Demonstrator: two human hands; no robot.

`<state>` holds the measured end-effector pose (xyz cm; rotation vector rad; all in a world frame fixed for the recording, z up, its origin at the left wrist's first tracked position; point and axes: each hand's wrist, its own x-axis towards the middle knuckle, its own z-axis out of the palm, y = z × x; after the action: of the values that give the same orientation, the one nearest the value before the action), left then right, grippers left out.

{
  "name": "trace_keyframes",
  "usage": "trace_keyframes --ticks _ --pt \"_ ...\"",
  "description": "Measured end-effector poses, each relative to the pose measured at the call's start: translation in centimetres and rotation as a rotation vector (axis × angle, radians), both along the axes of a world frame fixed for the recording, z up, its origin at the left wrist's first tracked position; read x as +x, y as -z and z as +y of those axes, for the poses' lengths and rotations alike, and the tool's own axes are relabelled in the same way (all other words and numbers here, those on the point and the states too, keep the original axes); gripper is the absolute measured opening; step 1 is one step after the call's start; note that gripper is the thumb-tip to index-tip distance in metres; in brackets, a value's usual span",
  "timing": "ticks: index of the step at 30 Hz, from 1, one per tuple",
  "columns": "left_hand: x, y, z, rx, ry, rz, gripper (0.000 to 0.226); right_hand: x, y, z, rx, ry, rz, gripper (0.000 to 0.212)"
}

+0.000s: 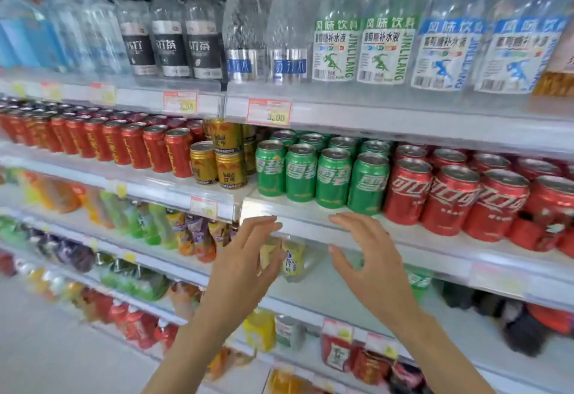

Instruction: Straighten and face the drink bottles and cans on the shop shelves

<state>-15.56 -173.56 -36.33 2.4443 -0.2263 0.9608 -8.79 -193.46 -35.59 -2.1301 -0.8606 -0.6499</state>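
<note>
Green soda cans (316, 174) stand in rows on the middle shelf, labels facing out. To their right are red cola cans (447, 198), to their left gold cans (223, 157), some stacked two high, and slim red cans (130, 145). My left hand (245, 257) and my right hand (369, 257) hover in front of the shelf edge (304, 226) just below the green cans. Both have relaxed, spread fingers and hold nothing. Neither touches a can.
The top shelf carries clear water bottles (267, 36) and bottles with green and blue labels (388, 49). Price tags (268, 111) hang on the shelf rails. Lower shelves hold colourful bottled drinks (149, 223), blurred. The floor shows at the lower left.
</note>
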Motion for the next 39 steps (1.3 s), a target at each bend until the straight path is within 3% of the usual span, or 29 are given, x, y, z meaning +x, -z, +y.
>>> trace_keyframes --ticks 8,22,27,39 --pt "-5.1 6.8 -1.2 -0.032 -0.02 0.211 0.033 -3.9 8.9 -1.9 -0.055 -0.02 0.357 0.037" --pt "-15.7 11.4 -7.4 -0.058 -0.274 0.386 0.033 -12.5 14.7 -6.7 -0.144 -0.082 0.638 0.033" --pt "-18.4 11.7 -8.8 -0.047 -0.323 0.441 0.032 -14.8 15.0 -6.6 -0.089 -0.174 0.684 0.036" --pt "-19.5 9.6 -6.7 -0.017 -0.351 0.428 0.037 -15.7 12.5 -2.8 -0.105 -0.271 0.58 0.036"
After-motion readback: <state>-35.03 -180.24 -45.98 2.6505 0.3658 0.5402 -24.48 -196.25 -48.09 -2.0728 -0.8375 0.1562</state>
